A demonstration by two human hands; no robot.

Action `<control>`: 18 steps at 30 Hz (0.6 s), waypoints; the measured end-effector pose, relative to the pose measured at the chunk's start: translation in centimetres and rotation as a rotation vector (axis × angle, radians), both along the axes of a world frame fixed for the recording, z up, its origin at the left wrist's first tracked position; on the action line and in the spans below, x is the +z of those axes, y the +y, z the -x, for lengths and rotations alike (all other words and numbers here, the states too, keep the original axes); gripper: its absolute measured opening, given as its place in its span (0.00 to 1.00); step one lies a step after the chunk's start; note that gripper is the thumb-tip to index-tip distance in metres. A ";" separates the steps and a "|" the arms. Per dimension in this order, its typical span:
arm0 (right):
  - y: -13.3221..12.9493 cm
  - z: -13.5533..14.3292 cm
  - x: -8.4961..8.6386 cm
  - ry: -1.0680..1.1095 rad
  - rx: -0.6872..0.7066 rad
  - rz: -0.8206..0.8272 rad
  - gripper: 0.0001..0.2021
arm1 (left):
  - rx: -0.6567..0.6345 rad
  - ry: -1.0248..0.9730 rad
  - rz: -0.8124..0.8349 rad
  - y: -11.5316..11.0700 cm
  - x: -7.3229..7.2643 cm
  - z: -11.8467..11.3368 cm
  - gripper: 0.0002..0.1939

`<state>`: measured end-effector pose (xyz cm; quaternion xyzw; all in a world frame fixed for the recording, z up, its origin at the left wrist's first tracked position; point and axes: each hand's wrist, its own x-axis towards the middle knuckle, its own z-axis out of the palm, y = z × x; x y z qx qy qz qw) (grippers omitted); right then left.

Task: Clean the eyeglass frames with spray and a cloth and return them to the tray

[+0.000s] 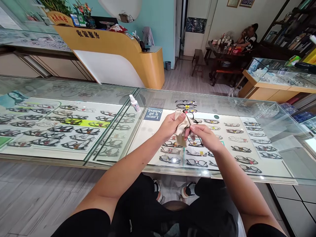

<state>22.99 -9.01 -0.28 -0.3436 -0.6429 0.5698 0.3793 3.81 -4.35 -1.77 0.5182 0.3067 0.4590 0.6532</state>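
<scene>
Both hands meet over the glass display counter (158, 95). My left hand (172, 123) is closed on a beige cloth (182, 130), which is bunched up and hangs down between the hands. Close beside it, my right hand (202, 133) has its fingers pinched at the cloth's right edge, by a dark pair of glasses (194, 119) partly covered by cloth and fingers. How much of the glasses each hand holds is hard to make out. On the counter glass to the left stands a white spray bottle (135, 103).
Rows of eyeglasses (71, 128) lie inside the counter, under the glass. A small blue sign (153, 114) is there too. Beyond are a wooden reception desk (151, 64), a bin (168, 65), another display case (278, 84) and a person (250, 39) at a far table.
</scene>
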 end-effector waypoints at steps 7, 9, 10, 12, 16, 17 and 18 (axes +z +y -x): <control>0.1 -0.3 0.0 -0.006 -0.016 -0.023 0.27 | -0.100 -0.007 -0.024 0.1 0.0 0.3 0.30; 0.1 -0.4 -0.1 0.011 -0.032 -0.022 0.27 | -0.164 -0.034 -0.045 -0.3 0.3 0.3 0.28; 0.1 -0.3 -0.2 0.017 -0.035 -0.016 0.27 | -0.178 -0.047 -0.043 -0.6 0.5 0.2 0.29; -0.1 -0.2 -0.3 0.005 -0.032 -0.010 0.28 | -0.163 -0.062 -0.016 -1.1 0.6 -0.1 0.31; -0.4 0.0 -0.2 -0.067 -0.035 -0.054 0.28 | -0.052 -0.026 -0.015 -1.5 0.2 -0.8 0.29; -0.4 0.1 -0.2 -0.079 -0.033 -0.066 0.28 | -0.012 -0.011 -0.025 -1.4 0.0 -0.9 0.29; -0.5 0.1 -0.1 -0.083 -0.031 -0.074 0.27 | 0.037 0.000 -0.033 -1.2 -0.2 -0.9 0.30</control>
